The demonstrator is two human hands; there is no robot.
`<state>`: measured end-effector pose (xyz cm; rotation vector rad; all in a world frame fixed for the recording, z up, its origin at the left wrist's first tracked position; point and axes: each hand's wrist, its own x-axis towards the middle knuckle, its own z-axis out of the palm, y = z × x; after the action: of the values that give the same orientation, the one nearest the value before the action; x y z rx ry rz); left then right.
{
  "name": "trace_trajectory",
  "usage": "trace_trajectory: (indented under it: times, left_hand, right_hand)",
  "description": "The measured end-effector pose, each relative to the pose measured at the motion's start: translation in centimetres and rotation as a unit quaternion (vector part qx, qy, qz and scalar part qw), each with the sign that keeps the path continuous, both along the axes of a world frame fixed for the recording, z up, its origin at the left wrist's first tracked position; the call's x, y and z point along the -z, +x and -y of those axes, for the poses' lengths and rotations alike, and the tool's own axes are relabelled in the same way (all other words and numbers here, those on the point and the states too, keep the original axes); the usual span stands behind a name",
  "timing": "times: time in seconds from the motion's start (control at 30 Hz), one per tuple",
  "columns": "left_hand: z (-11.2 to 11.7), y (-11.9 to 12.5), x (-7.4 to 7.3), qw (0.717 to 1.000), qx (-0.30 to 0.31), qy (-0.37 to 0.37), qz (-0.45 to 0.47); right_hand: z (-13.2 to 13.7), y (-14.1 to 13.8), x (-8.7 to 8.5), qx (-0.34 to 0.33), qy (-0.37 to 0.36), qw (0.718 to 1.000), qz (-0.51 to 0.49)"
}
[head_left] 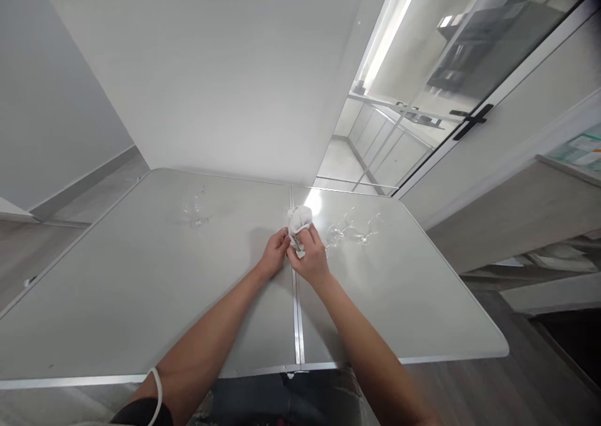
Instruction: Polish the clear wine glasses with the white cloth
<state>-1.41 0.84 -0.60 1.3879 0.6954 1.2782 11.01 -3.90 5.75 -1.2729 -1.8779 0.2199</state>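
Observation:
A crumpled white cloth (300, 218) is bunched up over the table's centre seam. My right hand (312, 260) grips it from the right, with the thumb and fingers pressed into its folds. Close against the cloth's left side, my left hand (275, 252) is closed in a pinch; what lies between its fingertips is hidden. To the right of my hands lie several clear, shiny, curved pieces (350, 232), too transparent to name. Another see-through piece (195, 213) rests on the left half of the table.
The pale folding table (188, 301) has metal edging and a metal seam (297, 326) down its middle. A white panel (225, 75) rises at its far edge. On the right are a glass door with a black handle (472, 120) and a wooden shelf unit (511, 213).

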Motion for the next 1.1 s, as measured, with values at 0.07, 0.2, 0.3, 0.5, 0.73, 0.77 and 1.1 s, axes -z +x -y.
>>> trace_trajectory:
  times: [0.07,0.2,0.3,0.5,0.73,0.77,1.1]
  left_hand:
    - [0.1,0.0,0.2,0.999,-0.034,0.033,-0.019]
    - [0.3,0.0,0.7,0.993,-0.052,0.071,-0.08]
    - [0.2,0.1,1.2,0.984,-0.064,0.077,-0.146]
    - [0.4,0.1,1.6,0.937,-0.088,0.175,-0.289]
    - [1.4,0.0,0.7,0.931,-0.07,0.209,-0.289]
    - [1.5,0.0,0.5,0.938,-0.056,0.202,-0.276]
    - [1.1,-0.2,-0.4,0.995,-0.02,0.065,-0.067]
  right_hand:
    - [-0.4,0.7,-0.6,-0.054,0.051,0.991,0.115]
    - [-1.8,2.0,-3.3,-0.126,0.098,0.957,0.242]
    - [-2.5,2.2,-5.0,-0.152,0.091,0.941,0.289]
    - [-3.0,0.9,-7.4,-0.149,-0.007,0.919,0.365]
    - [-5.0,2.9,-9.9,-0.185,-0.381,0.905,0.038]
    - [-5.3,3.3,-9.9,-0.217,-0.42,0.881,-0.04]
    - [-5.2,-0.2,-3.4,-0.154,-0.291,0.762,-0.558]
